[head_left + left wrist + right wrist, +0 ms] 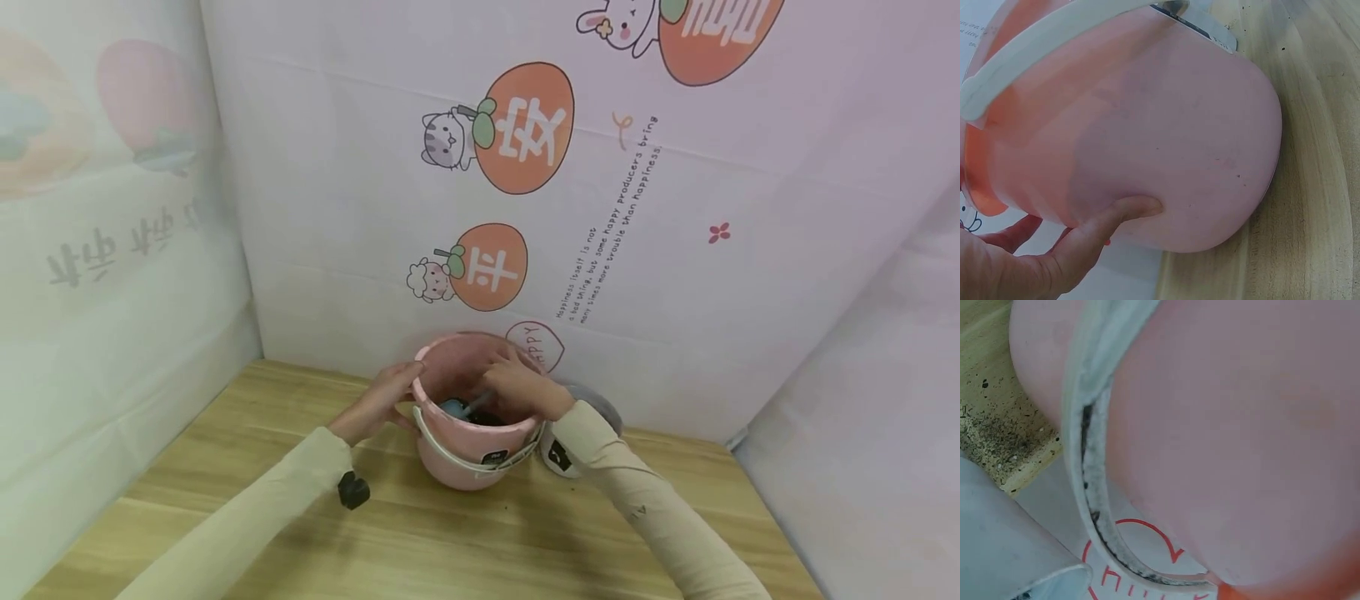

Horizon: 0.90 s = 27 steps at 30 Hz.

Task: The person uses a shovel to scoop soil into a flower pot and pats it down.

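A pink bucket (pixel 468 462) with a white handle (pixel 1041 47) stands upright on the wooden table near the back wall. My left hand (pixel 382 402) holds its left side, with fingers at the rim and the thumb (pixel 1138 207) against the outer wall. Over the rim reaches my right hand (pixel 517 385), gripping the thin grey handle of a small blue-headed scoop (pixel 453 407) inside the bucket. Dark, loose material (pixel 489 419) lies at the bottom around the scoop. Part of the right hand's fingers is hidden, and the right wrist view shows only the bucket's outside.
Just right of the pink bucket stands a white bucket (pixel 557 457), partly covered by the right forearm. Dark crumbs (pixel 1004 440) are scattered on the table (pixel 420 542) near both buckets. Printed cloth walls (pixel 360 208) rise behind and at both sides.
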Motion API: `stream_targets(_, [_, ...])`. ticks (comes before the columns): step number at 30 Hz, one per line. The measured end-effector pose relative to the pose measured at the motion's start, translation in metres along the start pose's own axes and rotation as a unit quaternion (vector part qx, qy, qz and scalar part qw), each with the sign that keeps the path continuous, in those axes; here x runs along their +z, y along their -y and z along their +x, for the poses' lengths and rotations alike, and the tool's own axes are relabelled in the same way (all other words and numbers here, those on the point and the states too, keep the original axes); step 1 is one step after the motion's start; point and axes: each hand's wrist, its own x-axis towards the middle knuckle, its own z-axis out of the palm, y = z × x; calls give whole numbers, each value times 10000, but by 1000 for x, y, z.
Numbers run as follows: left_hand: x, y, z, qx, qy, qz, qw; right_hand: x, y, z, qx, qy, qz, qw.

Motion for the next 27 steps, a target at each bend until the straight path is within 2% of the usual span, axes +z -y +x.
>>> stream_targets(5, [0, -1, 1, 68, -100, 4, 9999, -9, -2, -2, -293, 28, -64, 9995])
stream_targets(10, [0, -1, 1, 91, -1, 64, 9999, -16, -6, -9, -323, -41, -145, 9994])
stream_targets(15, [1, -1, 0, 115, -30, 42, 9999, -17, -10, -15, -509, -52, 171, 9985])
stream_targets(23, [3, 1, -1, 98, -88, 173, 9998, -19, -12, -21, -384, 22, 454, 9982])
stream_targets(27, [3, 2, 0, 181, -143, 146, 9996, -20, -12, -21, -360, -134, 352, 9986])
